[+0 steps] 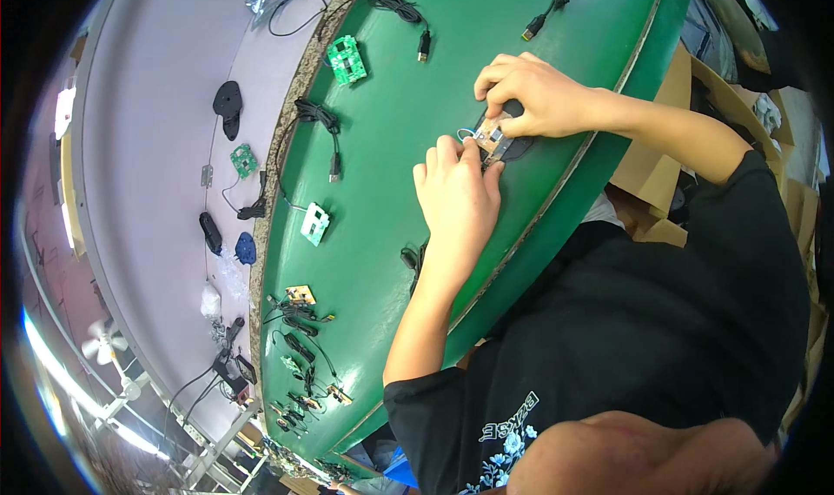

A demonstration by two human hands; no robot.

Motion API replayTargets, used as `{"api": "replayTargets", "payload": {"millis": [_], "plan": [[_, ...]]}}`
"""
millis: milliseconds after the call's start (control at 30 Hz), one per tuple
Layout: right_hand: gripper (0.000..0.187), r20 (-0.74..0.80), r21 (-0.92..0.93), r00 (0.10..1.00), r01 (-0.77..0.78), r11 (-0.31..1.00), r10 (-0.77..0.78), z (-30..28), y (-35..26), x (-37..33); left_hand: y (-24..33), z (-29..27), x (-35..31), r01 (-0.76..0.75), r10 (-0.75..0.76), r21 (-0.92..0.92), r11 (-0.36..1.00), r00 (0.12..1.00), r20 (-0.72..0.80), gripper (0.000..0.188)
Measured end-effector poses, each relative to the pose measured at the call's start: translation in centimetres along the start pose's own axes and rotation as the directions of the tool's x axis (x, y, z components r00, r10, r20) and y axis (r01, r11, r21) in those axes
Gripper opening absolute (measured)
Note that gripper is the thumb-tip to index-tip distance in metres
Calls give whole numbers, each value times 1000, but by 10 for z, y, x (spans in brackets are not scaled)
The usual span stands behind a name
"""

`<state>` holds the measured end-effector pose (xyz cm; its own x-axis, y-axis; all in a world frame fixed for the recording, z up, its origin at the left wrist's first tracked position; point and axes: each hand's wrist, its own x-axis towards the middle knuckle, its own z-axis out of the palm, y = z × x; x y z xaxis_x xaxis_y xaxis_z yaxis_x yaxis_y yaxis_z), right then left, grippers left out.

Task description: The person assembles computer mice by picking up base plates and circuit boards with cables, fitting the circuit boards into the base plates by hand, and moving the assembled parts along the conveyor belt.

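A small tan circuit board [492, 139] with a light-coloured wire at one end sits over a black plastic part on the green work surface [382, 191]. My left hand [457, 191] is closed on the board's near left end, fingertips pressing its edge. From the other side my right hand [540, 97] grips the board's upper end between thumb and fingers. The fingers partly cover the black part, so its full shape is hidden. A coiled black cable [417, 260] lies beside my left forearm.
Green circuit boards [347, 60] and a pale board [315, 223] lie along the far edge, with black cables [320, 117] between them. Several boards and wires cluster at the lower left. Beyond a raised rim, a grey belt-like surface [165, 147] carries black casings [228, 104]. Cardboard boxes [656, 182] stand at right.
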<state>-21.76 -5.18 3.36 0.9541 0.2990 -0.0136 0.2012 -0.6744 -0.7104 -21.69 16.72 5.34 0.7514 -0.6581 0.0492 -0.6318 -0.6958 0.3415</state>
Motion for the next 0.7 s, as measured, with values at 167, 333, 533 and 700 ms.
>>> {"api": "replayTargets", "payload": {"millis": [167,333,533,700], "plan": [[14,8,-18,1000,-17,1000,17,2,0,6,-2,-1,0,-7,8,-27,1000,1000,17,38],[15,-5,22,999,38,999,-38,3,6,6,-6,9,-3,-33,35,22,999,998,-61,38],[20,144,-78,988,-40,996,51,-6,3,20,-8,8,6,-8,8,10,1000,1000,27,39],[26,104,-34,971,219,975,-214,-9,20,-2,-13,11,7,-56,56,20,998,998,-24,38]]}}
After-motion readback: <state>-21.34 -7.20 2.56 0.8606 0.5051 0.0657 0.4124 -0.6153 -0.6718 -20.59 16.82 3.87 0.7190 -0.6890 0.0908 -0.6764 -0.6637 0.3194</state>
